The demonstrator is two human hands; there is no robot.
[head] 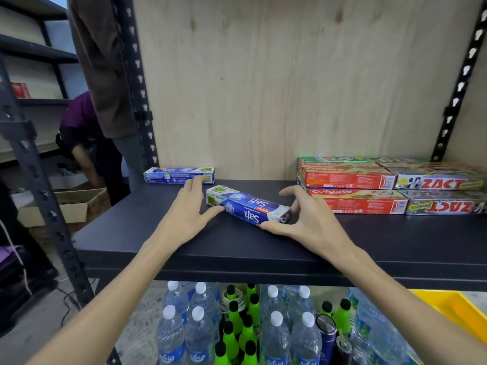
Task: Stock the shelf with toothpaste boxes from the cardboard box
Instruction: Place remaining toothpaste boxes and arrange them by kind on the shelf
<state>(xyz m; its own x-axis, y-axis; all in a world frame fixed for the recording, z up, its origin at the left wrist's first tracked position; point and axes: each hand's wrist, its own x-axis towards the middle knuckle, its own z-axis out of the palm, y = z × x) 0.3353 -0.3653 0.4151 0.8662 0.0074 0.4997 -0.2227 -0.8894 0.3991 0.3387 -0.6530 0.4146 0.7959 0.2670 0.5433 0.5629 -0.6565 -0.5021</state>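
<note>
1. Head view. Landmark: the shelf (158, 243), dark board, plywood back. My left hand (184, 217) lies on the shelf with fingers spread and loose, thumb tip touching the near left edge of the Safi box (247, 206). My right hand (308, 219) cups the box's right end, thumb on the near corner, fingers curled round the far side; a light pinch, not a full clench.

2. Safi box position: mid-shelf, lying flat but skewed, left end toward the back, right end toward the front edge. A second Safi box (179, 175) sits at the shelf's back left, parallel to the back.

3. Risk, my judgement: the box is angled, so pushing with one hand alone could spin it rather than slide it. Pushed too far right, it could knock the Colgate stack (353, 191) at the shelf's right. Its near end is closest to the front edge; a slip could drop it onto the bottles (274, 327) below the shelf.

4. Box appearance: long, slim carton, blue and white, green mint print at the left end, "Safi" lettering upside down to me. No dents visible.
</note>
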